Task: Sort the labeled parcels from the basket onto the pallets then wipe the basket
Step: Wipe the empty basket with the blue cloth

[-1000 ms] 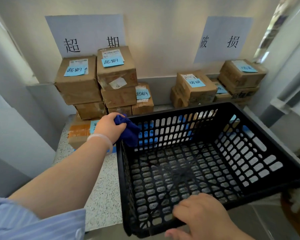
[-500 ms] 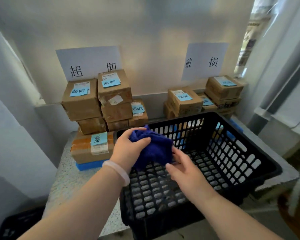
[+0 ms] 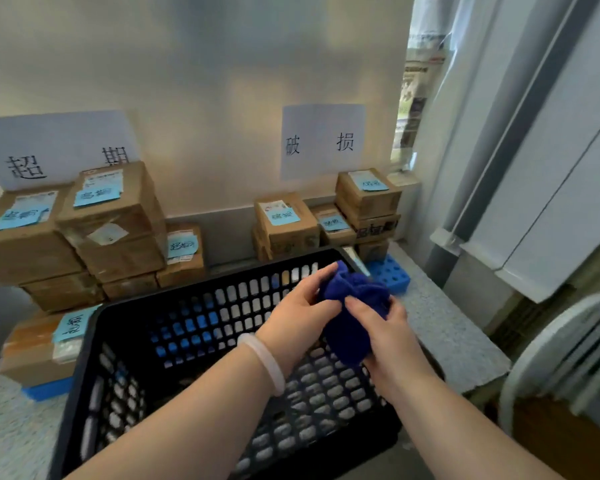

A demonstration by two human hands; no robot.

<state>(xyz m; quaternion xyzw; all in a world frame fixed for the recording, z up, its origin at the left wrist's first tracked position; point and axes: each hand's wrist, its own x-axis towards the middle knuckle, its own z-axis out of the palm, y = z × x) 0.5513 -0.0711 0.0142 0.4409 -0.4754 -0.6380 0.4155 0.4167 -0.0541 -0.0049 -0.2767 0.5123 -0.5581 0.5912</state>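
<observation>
Gripping the blue cloth (image 3: 352, 306) from both sides, our left hand (image 3: 298, 317) and right hand (image 3: 385, 327) curl their fingers round it and hold it bunched above the far right corner of the black basket (image 3: 187, 282). At the far left we see labeled parcels (image 3: 111, 230) stacked against the wall. The basket holds no parcels. Right of it, more parcels (image 3: 368, 199) sit on a blue pallet (image 3: 390, 273).

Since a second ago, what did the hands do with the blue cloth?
The right hand let go of the basket and took hold of the blue cloth. The left hand, which held the cloth alone at the far left corner, carried it rightward; both hands now grip it over the basket. The parcels stayed stacked.
</observation>
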